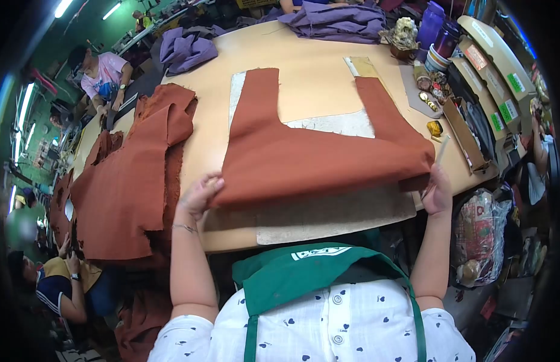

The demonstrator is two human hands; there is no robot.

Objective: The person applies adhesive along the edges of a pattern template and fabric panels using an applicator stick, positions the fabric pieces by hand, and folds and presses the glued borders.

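Note:
A cut piece of rust-brown fabric (316, 158) with two upright strips lies across the table in front of me. My left hand (201, 192) pinches its near left corner. At the near right corner, my right hand (437, 192) grips the cloth, and a thin pale stick (441, 149), perhaps a pen, rises from the same hand. Between the hands the near edge is lifted and slightly blurred. Under the cloth is a whitish pattern sheet (334, 220), which also shows along the inner cut-out and at the strip ends.
To the left, a stack of rust-brown fabric (126, 181) overhangs the table (316, 72). Purple cloth (337, 23) lies at the far edge. On the right are a yellow tape measure (435, 128), a cardboard box (464, 136) and a purple bottle (431, 25). Two people work at the left.

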